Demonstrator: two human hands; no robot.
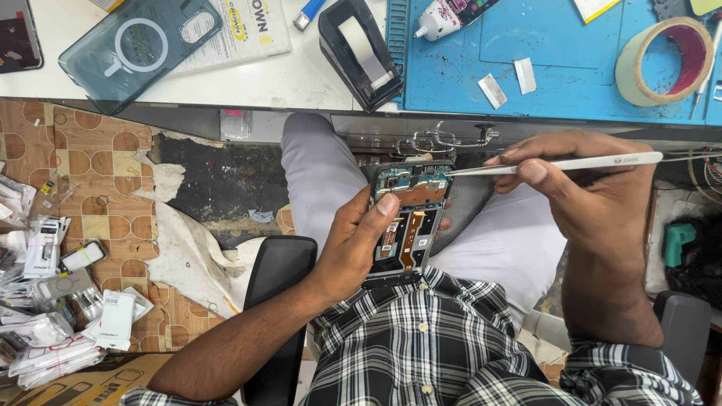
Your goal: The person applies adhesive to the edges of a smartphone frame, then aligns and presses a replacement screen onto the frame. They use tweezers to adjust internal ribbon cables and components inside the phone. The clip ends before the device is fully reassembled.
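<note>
Hands work over the lap, below the white desk (pixel 248 79) edge: left hand (pixel 353 240) grips the opened black smartphone (pixel 406 222); right hand (pixel 571 180) pinches slim silver metal tweezers (pixel 556 164), tips at the phone's upper right edge.

This is a small phone repair workshop. At the far right, a blue repair mat (pixel 571 83) covers part of the white table (pixel 248 79), with a roll of masking tape (pixel 665 60), a black tape dispenser (pixel 359 51) and a glue bottle (pixel 440 19) on or near it. A clear phone case (pixel 139 46) lies far left. Packaged spare parts (pixel 53 301) pile on the worn patterned floor (pixel 98 158) at left.
</note>
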